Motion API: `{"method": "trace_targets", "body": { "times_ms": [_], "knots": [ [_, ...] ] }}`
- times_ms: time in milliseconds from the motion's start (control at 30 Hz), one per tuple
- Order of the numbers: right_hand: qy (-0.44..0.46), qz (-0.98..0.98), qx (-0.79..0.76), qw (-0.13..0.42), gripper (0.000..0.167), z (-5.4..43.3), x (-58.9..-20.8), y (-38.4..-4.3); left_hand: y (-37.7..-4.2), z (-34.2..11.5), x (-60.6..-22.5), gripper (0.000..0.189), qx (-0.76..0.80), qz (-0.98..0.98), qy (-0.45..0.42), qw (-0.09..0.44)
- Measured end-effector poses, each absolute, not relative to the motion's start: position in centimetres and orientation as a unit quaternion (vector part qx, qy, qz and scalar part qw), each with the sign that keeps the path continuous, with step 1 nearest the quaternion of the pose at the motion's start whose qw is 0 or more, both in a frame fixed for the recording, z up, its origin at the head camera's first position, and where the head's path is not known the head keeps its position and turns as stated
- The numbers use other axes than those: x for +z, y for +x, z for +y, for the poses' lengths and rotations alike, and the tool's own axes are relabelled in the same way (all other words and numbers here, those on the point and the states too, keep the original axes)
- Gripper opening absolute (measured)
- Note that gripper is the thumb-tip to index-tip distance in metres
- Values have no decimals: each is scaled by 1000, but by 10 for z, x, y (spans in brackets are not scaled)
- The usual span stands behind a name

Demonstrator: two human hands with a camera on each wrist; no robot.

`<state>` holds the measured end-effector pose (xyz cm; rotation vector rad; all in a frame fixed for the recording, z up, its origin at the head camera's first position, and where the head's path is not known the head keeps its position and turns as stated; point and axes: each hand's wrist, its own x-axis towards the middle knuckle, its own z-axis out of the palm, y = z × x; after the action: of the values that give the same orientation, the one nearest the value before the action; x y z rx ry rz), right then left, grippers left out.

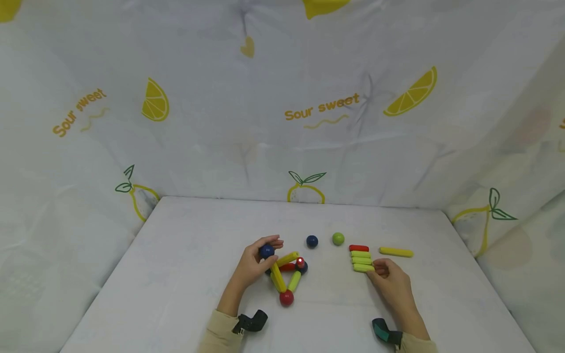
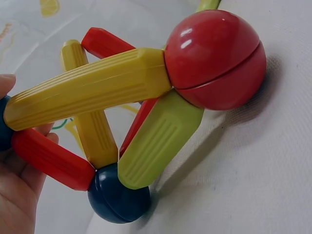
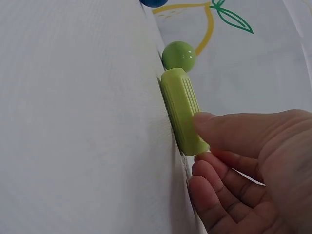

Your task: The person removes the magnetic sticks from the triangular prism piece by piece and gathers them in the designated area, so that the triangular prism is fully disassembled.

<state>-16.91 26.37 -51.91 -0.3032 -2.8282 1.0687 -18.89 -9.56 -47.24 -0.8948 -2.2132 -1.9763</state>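
My left hand (image 1: 252,267) grips a dark blue ball (image 1: 267,251) at the top of a construction of magnetic rods and balls. The frame has yellow rods (image 2: 92,92), red rods (image 2: 53,158) and a light green rod (image 2: 161,139). A red ball (image 1: 286,298) forms its near corner and rests on the table; another blue ball (image 2: 119,194) joins rods lower down. My right hand (image 1: 393,286) pinches the end of a light green rod (image 3: 179,109), the nearest in a row on the table. The fingertips behind that rod are partly hidden.
Other light green rods (image 1: 361,254) and a short red rod (image 1: 359,248) continue the row. A yellow rod (image 1: 396,252) lies to its right. Behind are a loose blue ball (image 1: 312,241) and a green ball (image 1: 338,239). A lemon-print cloth (image 1: 265,162) hangs beyond the white table (image 1: 185,274).
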Motion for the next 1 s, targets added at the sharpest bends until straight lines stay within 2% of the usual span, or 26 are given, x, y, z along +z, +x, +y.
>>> {"method": "trace_targets", "body": {
  "times_ms": [267, 500, 767, 1000],
  "knots": [
    [-117, -915, 379, 69, 41, 256, -513, -169, -190, -101, -471, 43, -628, -722, -289, 31],
    [-46, -907, 412, 77, 41, 236, -488, -164, -189, -105, -469, 38, -621, -724, -298, 39],
    [-10, -892, 448, 58, 35, 204, -488, -165, -190, -106, -470, 36, -622, -718, -309, 40],
    [41, -866, 498, 18, 33, 167, -491, -165, -190, -105, -472, 34, -628, -715, -306, 34]
  ]
}}
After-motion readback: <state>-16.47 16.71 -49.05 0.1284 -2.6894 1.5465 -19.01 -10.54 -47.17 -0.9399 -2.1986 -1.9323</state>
